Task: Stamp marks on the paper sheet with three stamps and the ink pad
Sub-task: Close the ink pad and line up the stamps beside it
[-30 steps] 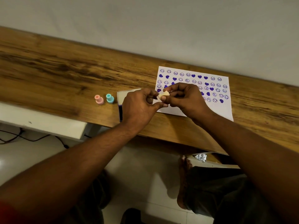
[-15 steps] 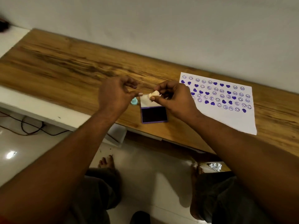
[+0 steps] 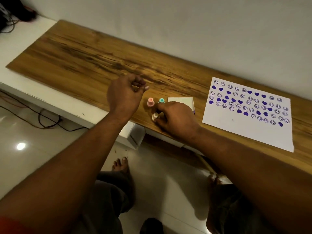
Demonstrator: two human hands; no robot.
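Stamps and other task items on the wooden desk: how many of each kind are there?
Small plastic stamps: 3, pink, teal and cream, the cream one in the right hand
Open ink pad with white lid: 1
White paper sheet with purple marks: 1
Total: 5

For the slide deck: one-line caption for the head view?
Right hand sets the cream stamp beside pink and teal stamps; left hand hovers empty; stamped paper sheet lies right.
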